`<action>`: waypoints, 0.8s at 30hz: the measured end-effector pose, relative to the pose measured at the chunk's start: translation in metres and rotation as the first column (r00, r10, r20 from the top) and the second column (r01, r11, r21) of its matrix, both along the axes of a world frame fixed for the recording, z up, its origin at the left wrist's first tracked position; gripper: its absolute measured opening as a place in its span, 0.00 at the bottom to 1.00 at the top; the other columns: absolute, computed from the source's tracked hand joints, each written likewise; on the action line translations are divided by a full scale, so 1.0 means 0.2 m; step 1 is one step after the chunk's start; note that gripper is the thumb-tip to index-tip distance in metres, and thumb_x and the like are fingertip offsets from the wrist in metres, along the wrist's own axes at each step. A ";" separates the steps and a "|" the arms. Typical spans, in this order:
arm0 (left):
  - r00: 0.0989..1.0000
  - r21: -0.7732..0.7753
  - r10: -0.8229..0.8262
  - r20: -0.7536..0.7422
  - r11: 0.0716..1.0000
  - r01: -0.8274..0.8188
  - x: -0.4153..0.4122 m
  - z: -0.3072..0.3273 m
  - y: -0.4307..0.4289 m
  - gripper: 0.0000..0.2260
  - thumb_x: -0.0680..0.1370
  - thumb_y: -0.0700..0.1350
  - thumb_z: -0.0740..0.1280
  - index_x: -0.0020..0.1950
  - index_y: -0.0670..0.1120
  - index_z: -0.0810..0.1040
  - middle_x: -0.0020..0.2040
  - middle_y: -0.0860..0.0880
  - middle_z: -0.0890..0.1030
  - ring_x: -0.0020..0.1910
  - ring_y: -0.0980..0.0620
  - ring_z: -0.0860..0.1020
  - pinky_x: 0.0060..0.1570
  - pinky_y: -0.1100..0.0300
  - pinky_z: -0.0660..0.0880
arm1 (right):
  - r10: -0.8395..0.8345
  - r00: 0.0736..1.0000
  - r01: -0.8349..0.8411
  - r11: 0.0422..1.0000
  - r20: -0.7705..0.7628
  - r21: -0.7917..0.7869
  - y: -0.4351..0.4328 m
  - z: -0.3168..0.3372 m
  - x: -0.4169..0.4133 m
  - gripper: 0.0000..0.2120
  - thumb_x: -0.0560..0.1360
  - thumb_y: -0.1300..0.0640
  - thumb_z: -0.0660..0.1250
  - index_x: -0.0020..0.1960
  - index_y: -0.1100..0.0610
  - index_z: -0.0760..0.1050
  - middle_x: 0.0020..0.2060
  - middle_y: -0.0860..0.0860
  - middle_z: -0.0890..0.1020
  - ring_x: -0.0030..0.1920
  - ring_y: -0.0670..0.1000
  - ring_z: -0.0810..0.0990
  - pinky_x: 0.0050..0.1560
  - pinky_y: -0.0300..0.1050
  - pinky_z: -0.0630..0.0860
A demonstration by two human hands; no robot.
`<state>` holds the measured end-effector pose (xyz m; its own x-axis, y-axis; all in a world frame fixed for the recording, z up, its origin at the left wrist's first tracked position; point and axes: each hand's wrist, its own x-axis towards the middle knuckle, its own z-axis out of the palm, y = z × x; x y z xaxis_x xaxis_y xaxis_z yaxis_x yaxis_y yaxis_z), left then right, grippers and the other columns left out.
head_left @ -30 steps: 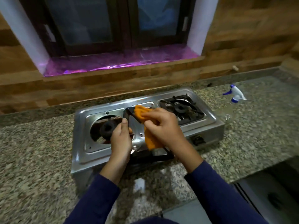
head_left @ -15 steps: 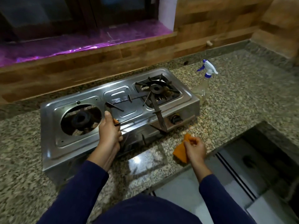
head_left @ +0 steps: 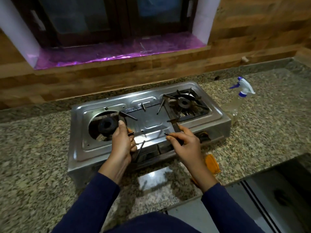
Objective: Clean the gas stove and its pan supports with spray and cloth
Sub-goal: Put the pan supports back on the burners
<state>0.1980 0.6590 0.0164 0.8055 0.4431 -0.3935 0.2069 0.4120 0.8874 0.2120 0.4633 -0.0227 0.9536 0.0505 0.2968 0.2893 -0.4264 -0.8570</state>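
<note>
Both hands gripped the black pan support (head_left: 170,112) over the middle of the steel gas stove (head_left: 79,132). The left hand (head_left: 122,143) was curled round its left bar, and the right hand (head_left: 186,145) pinched its near right corner. The orange cloth (head_left: 212,163) lay on the granite counter (head_left: 33,148) beside the right wrist. The spray bottle (head_left: 239,101) stood just right of the stove.

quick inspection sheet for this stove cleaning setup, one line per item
surface: granite counter, carries the stove
job's things: loose pan support over the stove's middle; second pan support on the right burner; left burner bare; spray bottle right of the stove; orange cloth on the counter by the right wrist
clutter: nothing seen
grippers: left hand and right hand each grip the loose pan support
cables: nothing seen
surroundings: window, purple sill, wooden wall
</note>
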 end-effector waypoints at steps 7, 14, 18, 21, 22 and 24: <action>0.999 0.315 0.030 0.044 0.948 -0.042 -0.01 0.08 0.40 0.10 0.84 0.44 0.60 0.64 0.43 0.70 0.45 0.42 0.79 0.35 0.49 0.81 0.29 0.61 0.79 | 0.086 0.996 -0.077 0.970 -0.029 0.230 0.31 0.03 0.09 0.08 0.72 0.65 0.74 0.45 0.53 0.85 0.59 0.55 0.81 0.62 0.34 0.75 0.59 0.34 0.76; 0.985 0.866 -0.152 -0.083 0.477 0.146 0.01 0.02 0.95 0.10 0.77 0.38 0.70 0.50 0.53 0.82 0.50 0.51 0.80 0.49 0.58 0.78 0.46 0.73 0.71 | 0.305 0.951 -0.291 0.938 -0.051 0.186 0.56 0.02 0.23 0.04 0.72 0.64 0.74 0.44 0.57 0.86 0.55 0.40 0.79 0.68 0.43 0.72 0.61 0.34 0.73; 0.982 0.934 -0.140 -0.130 0.316 0.168 0.08 0.03 1.05 0.08 0.75 0.37 0.73 0.47 0.50 0.84 0.44 0.54 0.79 0.45 0.58 0.78 0.47 0.67 0.74 | 0.317 0.934 -0.288 0.941 -0.164 0.180 0.68 -0.02 0.32 0.03 0.73 0.61 0.74 0.44 0.54 0.86 0.58 0.55 0.83 0.70 0.47 0.72 0.55 0.20 0.67; 0.980 0.939 -0.155 -0.128 0.298 0.170 0.15 -0.01 1.13 0.07 0.75 0.37 0.72 0.45 0.49 0.84 0.45 0.51 0.80 0.46 0.53 0.79 0.48 0.56 0.77 | 0.322 0.919 -0.283 0.940 -0.226 0.189 0.74 -0.05 0.40 0.04 0.73 0.58 0.74 0.43 0.50 0.86 0.54 0.54 0.85 0.67 0.48 0.76 0.55 0.25 0.71; 0.980 0.941 -0.150 -0.131 0.291 0.170 0.17 -0.03 1.15 0.06 0.75 0.38 0.72 0.46 0.48 0.84 0.45 0.51 0.80 0.46 0.53 0.79 0.48 0.55 0.77 | 0.316 0.919 -0.280 0.944 -0.235 0.175 0.76 -0.08 0.43 0.02 0.73 0.54 0.74 0.43 0.48 0.86 0.52 0.51 0.86 0.64 0.49 0.79 0.57 0.33 0.75; 0.980 0.943 -0.152 -0.126 0.288 0.166 0.20 -0.07 1.17 0.06 0.75 0.38 0.72 0.46 0.49 0.84 0.44 0.53 0.80 0.46 0.56 0.78 0.47 0.59 0.76 | 0.278 0.935 -0.273 0.960 -0.221 0.056 0.77 -0.11 0.47 0.09 0.71 0.44 0.72 0.44 0.47 0.86 0.49 0.45 0.86 0.55 0.46 0.83 0.53 0.46 0.80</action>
